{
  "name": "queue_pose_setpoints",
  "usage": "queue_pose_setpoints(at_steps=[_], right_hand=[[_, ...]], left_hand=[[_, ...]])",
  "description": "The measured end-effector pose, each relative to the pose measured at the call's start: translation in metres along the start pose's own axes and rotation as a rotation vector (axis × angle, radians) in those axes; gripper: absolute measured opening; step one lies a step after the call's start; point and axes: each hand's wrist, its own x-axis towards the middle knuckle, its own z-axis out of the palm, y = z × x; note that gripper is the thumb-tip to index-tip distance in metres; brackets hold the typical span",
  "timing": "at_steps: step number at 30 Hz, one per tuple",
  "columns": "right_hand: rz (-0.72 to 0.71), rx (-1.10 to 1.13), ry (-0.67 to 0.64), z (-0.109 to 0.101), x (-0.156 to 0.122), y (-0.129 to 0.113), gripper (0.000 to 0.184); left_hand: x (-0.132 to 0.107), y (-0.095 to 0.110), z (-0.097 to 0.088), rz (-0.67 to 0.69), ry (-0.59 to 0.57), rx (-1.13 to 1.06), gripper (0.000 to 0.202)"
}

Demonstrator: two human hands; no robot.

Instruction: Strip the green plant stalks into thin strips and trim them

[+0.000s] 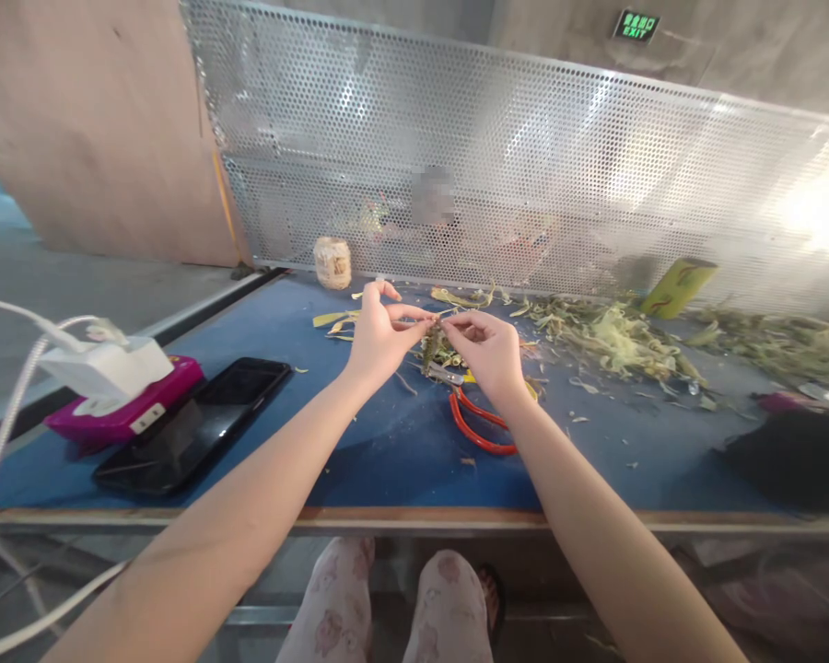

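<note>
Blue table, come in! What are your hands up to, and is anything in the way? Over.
Left hand, right hand: close together, pinching a small greenish piece. Piece hanging downward. Red-handled scissors close below, maybe in the way.

white glare washes out the perforated panel (525, 157) at right.

scissor handles (484, 448): glossy plastic; panel (387, 120): shiny metal; phone (204, 424): smooth, glossy
</note>
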Motion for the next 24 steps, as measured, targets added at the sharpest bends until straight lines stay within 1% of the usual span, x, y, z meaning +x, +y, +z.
queue_pose_setpoints(at_steps=[3,5,8,12,14,17,21,24], right_hand=[[0.021,0.049,0.031,0.0005,0.0005,-0.0013,0.016],[0.055,0.090,0.039,0.0007,0.0014,-0.0012,0.017],[0.098,0.172,0.007,0.0012,0.0022,-0.0014,0.017],[0.109,0.282,-0.060,0.0023,0.0024,-0.0020,0.014],[0.126,0.317,-0.099,0.0027,0.0028,-0.0012,0.014],[0.143,0.323,-0.142,0.0029,0.0042,0.0015,0.014],[0.141,0.299,-0.127,0.0025,0.0055,0.0030,0.014],[0.143,0.327,-0.132,0.0028,0.0055,0.0020,0.013]], left_hand=[[0.0013,0.0002,-0.0003,0.040,0.028,-0.020,0.045],[0.0022,0.0000,-0.0008,0.075,0.045,0.029,0.044],[0.0024,0.0003,-0.0017,0.138,0.045,0.156,0.038],[0.0007,0.0012,-0.0027,0.223,0.024,0.273,0.026],[-0.0003,0.0005,-0.0031,0.213,-0.013,0.255,0.027],[-0.0012,-0.0011,-0.0037,0.166,-0.065,0.189,0.033],[-0.0017,-0.0016,-0.0039,0.163,-0.076,0.186,0.035],[-0.0017,-0.0010,-0.0036,0.183,-0.087,0.198,0.034]])
